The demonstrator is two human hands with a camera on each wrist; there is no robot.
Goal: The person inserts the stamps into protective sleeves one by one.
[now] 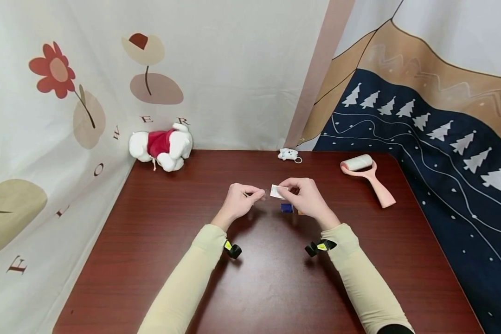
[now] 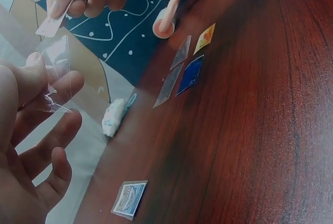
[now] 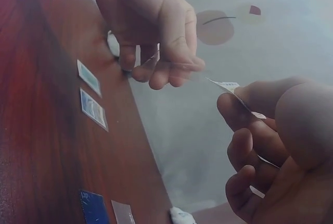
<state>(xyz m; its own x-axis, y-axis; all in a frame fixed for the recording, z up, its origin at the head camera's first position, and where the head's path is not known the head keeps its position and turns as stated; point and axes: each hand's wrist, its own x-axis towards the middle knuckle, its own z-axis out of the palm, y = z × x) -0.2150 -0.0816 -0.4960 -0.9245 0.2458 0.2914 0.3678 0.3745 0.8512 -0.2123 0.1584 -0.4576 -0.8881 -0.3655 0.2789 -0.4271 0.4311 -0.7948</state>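
Between thumb and fingers my left hand (image 1: 243,200) pinches a small clear plastic sleeve (image 2: 58,65). My right hand (image 1: 305,197) pinches a small white stamp-like paper (image 1: 277,191) close to the sleeve's edge; in the right wrist view the two nearly meet, and whether they touch I cannot tell. On the table below lie a blue stamp (image 2: 191,74), a yellow-orange stamp (image 2: 205,38) and two flat clear sleeves (image 2: 169,85). Two sleeved stamps, one greenish (image 3: 89,78) and one blue and white (image 3: 93,109), lie below the left hand, which hides them from the head view.
A white plush toy (image 1: 160,147) in red lies at the table's back left. Near the back edge sits a small white animal-shaped item (image 1: 289,155) with a ring. A pink-handled roller (image 1: 369,178) rests at the right. Printed cloths (image 1: 234,83) hang behind the brown table (image 1: 271,287).
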